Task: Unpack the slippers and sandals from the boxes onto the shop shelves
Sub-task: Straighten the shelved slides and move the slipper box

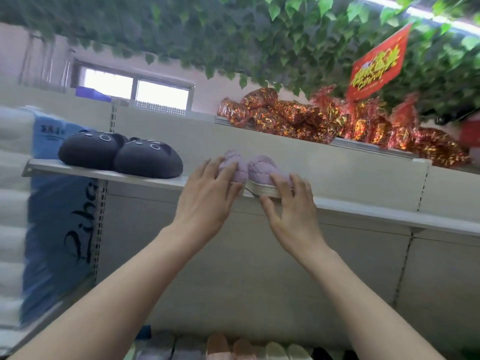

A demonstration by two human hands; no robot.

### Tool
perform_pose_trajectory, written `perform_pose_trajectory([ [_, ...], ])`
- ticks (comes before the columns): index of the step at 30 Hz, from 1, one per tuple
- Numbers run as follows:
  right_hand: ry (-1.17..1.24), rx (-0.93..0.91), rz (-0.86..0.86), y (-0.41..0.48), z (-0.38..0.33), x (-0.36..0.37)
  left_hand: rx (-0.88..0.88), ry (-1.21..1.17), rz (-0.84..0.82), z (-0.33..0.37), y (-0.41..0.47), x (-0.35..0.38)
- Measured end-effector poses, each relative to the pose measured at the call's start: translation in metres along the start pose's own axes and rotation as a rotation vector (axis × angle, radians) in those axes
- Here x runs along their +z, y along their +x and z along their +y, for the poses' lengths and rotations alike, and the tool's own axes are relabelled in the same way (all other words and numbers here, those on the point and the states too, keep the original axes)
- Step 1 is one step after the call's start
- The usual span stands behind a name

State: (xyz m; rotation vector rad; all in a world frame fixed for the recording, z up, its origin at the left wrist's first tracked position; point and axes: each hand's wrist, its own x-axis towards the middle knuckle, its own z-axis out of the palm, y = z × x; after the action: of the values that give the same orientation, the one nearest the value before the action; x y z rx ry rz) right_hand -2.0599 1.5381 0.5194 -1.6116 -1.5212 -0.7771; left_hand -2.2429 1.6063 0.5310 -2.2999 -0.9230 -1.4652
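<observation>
My left grip point(207, 201) and right grip point(291, 203), both released, rest spread fingers on lilac slippers point(249, 170) at the front edge of the cream shelf point(363, 211), under ceiling ivy point(233, 35).

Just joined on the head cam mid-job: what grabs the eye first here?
The left hand and right hand rest on a fluffy lilac slipper pair at the front edge of the shelf, centre frame. Left of them on that shelf sits a dark cat-face slipper pair; up right, shiny red-gold foil packs crowd the top ledge under a red sign.
</observation>
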Motion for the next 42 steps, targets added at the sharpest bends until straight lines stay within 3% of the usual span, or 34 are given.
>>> perform_pose_trajectory([
  [13, -0.152, -0.019, -0.032, 0.038, 0.004, 0.052, 0.042, 0.043, -0.044, -0.027, 0.032, 0.058],
  [24, -0.246, -0.175, -0.014, -0.003, 0.024, 0.024, 0.145, 0.119, 0.059, -0.003, -0.007, 0.052],
  [33, -0.218, -0.222, -0.098, -0.164, 0.107, -0.029, 0.104, 0.047, -0.066, 0.095, -0.15, 0.071],
  [42, -0.116, -0.038, -0.5, -0.439, 0.225, -0.07, -0.101, -0.142, -0.437, 0.217, -0.377, 0.144],
])
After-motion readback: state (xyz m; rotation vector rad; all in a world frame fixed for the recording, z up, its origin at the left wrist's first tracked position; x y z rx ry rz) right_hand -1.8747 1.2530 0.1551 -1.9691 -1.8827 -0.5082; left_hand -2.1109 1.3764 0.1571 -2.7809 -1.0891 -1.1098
